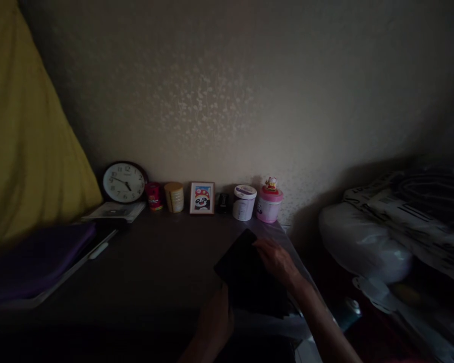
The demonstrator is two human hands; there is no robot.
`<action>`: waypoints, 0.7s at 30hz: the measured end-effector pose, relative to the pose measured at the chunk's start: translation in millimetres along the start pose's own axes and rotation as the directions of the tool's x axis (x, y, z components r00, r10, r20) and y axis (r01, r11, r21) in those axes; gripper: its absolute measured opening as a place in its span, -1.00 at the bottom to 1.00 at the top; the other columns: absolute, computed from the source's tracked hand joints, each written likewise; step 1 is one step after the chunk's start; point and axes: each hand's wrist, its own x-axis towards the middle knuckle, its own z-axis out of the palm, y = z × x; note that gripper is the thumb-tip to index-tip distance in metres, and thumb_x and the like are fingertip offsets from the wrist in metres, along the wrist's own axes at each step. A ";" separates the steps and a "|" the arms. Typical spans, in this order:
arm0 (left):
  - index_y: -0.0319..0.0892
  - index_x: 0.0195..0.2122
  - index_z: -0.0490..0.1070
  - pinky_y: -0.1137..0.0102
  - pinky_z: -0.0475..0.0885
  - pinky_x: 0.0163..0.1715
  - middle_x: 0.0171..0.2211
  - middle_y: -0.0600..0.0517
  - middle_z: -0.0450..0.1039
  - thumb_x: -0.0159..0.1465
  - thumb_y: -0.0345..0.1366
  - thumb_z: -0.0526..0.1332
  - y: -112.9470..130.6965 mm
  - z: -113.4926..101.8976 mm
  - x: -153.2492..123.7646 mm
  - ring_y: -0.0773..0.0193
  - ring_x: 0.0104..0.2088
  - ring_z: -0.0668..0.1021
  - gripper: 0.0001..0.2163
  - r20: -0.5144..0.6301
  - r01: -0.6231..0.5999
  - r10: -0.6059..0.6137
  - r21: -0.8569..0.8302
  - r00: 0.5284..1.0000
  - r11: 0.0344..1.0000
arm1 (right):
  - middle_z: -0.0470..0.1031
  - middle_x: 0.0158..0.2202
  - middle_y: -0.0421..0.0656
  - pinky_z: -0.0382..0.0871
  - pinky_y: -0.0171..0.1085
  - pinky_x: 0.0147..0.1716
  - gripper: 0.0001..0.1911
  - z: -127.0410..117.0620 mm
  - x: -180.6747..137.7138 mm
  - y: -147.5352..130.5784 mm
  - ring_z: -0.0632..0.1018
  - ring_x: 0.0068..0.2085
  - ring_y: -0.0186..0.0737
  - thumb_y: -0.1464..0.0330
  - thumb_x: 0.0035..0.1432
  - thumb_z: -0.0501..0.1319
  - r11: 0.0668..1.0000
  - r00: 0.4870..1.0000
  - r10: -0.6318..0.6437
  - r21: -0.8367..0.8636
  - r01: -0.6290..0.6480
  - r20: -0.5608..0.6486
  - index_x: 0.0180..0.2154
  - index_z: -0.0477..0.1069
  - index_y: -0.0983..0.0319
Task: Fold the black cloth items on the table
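A flat black piece [245, 272], squarish at its far corner, lies at an angle over the right front part of the dark table. Whether it is cloth or something stiffer, I cannot tell in this dim light. My right hand [278, 259] is closed on its upper right edge, thumb and fingers pinched together. Lower down, my left hand [216, 312] is closed at the near left edge of the same black piece, its fingertips mostly in shadow. The lower end of the piece hangs near the table's front edge.
Along the wall stand a clock [124, 182], a red can [155, 196], a yellow-lidded tub [174, 197], a framed panda picture [202, 198], a white tub [244, 203] and a pink tub [269, 207]. Left lies a purple case [45, 262]; right, plastic-wrapped bundles [363, 242].
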 end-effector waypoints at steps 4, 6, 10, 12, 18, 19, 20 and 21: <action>-0.33 0.21 -0.10 0.31 0.13 0.07 0.18 -0.18 0.08 0.13 -0.46 -0.04 3.7 0.6 -1.3 0.14 0.12 0.25 -0.43 -0.017 0.024 -0.023 0.095 1.000 0.995 | 0.36 -0.01 -0.11 0.34 -0.33 -0.18 -0.58 4.7 22.4 -16.0 0.46 -0.12 -0.28 0.53 0.12 -0.07 0.987 0.971 -0.120 -0.084 0.140 0.208 -0.03 0.31 0.17; -0.33 0.21 -0.12 0.30 0.13 0.08 0.19 -0.18 0.05 0.13 -0.46 -0.05 5.8 -1.6 -2.0 0.14 0.14 0.22 -0.42 0.010 0.055 -0.056 0.123 0.998 0.991 | 0.29 0.07 -0.11 0.36 -0.35 -0.24 -0.51 9.2 30.7 -19.6 0.48 -0.14 -0.28 0.57 0.08 -0.07 0.974 0.946 -0.135 -0.134 0.181 0.296 0.02 0.26 0.14; -0.31 0.22 -0.11 0.24 0.05 0.14 0.23 -0.16 -0.07 0.15 -0.45 -0.07 3.7 -1.1 -3.6 0.11 0.20 0.11 -0.44 0.001 0.073 -0.074 0.181 0.997 0.981 | 0.23 0.12 -0.10 0.37 -0.33 -0.32 -0.51 21.4 41.3 -20.3 0.50 -0.17 -0.24 0.57 0.06 -0.06 0.949 0.910 -0.156 -0.197 0.246 0.383 0.01 0.25 0.14; -0.28 0.22 -0.11 0.22 0.01 0.16 0.24 -0.14 -0.10 0.15 -0.47 -0.07 -0.7 5.5 -4.1 0.12 0.21 0.09 -0.44 -0.053 0.058 -0.049 0.184 0.997 0.981 | 0.30 0.06 -0.09 0.35 -0.35 -0.36 -0.57 28.3 44.2 -19.2 0.51 -0.20 -0.25 0.56 0.09 -0.07 0.945 0.908 -0.153 -0.211 0.250 0.389 -0.04 0.29 0.16; -0.30 0.20 -0.04 0.08 -0.09 0.17 0.23 -0.15 -0.09 0.17 -0.44 -0.04 -4.2 20.4 -4.4 0.00 0.22 0.02 -0.47 -0.116 0.124 -0.100 0.224 0.988 0.967 | 0.44 -0.21 -0.10 0.30 -0.39 -0.45 -0.73 45.0 48.9 -16.2 0.51 -0.33 -0.30 0.49 0.19 -0.10 0.936 0.912 -0.109 -0.267 0.228 0.397 -0.23 0.34 0.24; -0.32 0.21 -0.09 0.12 -0.05 0.16 0.23 -0.16 -0.10 0.17 -0.43 -0.03 -1.8 17.7 -4.4 0.02 0.22 0.03 -0.45 -0.080 0.137 -0.123 0.197 0.989 0.971 | 0.43 -0.21 -0.10 0.29 -0.40 -0.46 -0.74 46.8 49.9 -16.3 0.51 -0.33 -0.30 0.49 0.20 -0.10 0.937 0.918 -0.103 -0.274 0.219 0.382 -0.22 0.33 0.24; -0.33 0.22 -0.16 0.18 0.01 0.15 0.24 -0.17 -0.11 0.17 -0.43 -0.03 1.0 13.8 -4.5 0.06 0.21 0.05 -0.43 -0.044 0.141 -0.136 0.161 0.990 0.977 | 0.43 -0.20 -0.10 0.29 -0.40 -0.46 -0.74 48.5 51.1 -16.7 0.51 -0.33 -0.30 0.49 0.20 -0.10 0.938 0.927 -0.095 -0.279 0.205 0.363 -0.21 0.32 0.24; -0.32 0.23 -0.21 0.25 0.05 0.13 0.23 -0.18 -0.10 0.17 -0.45 -0.04 4.0 9.2 -4.7 0.11 0.20 0.09 -0.42 -0.009 0.141 -0.141 0.117 0.990 0.983 | 0.42 -0.19 -0.09 0.29 -0.40 -0.46 -0.74 50.3 52.5 -17.3 0.51 -0.33 -0.30 0.50 0.20 -0.11 0.939 0.935 -0.085 -0.286 0.190 0.343 -0.19 0.30 0.24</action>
